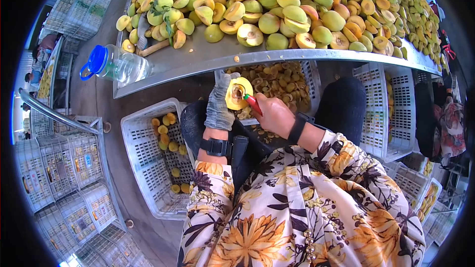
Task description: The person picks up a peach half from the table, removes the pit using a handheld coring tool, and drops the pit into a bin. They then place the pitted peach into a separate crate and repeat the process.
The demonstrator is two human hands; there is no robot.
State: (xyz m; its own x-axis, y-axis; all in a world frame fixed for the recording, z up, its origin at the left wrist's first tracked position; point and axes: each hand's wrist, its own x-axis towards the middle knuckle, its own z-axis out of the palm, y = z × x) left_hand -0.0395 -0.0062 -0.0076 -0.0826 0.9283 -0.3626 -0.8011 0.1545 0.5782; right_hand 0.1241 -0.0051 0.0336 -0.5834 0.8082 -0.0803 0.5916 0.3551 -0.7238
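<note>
My left hand (218, 106), in a grey work glove, is closed around a halved peach (231, 100) with its cut face turned up and to the right. A brown hollow shows at the centre of the yellow flesh. My bare right hand (277, 115) grips a small pitting tool with a red handle (253, 104) and a green collar. Its tip meets the hollow of the peach; the blade itself is mostly hidden. Both hands are above my lap, just below the metal table (198, 70), which is heaped with peach halves (292, 15).
A clear bottle (126, 65) with a blue cap lies at the table's left corner. Under the table sits a crate (311, 81) of peach scraps. White crates stand to my left (141, 160) and right (373, 113). Stacked crates (62, 168) fill the far left.
</note>
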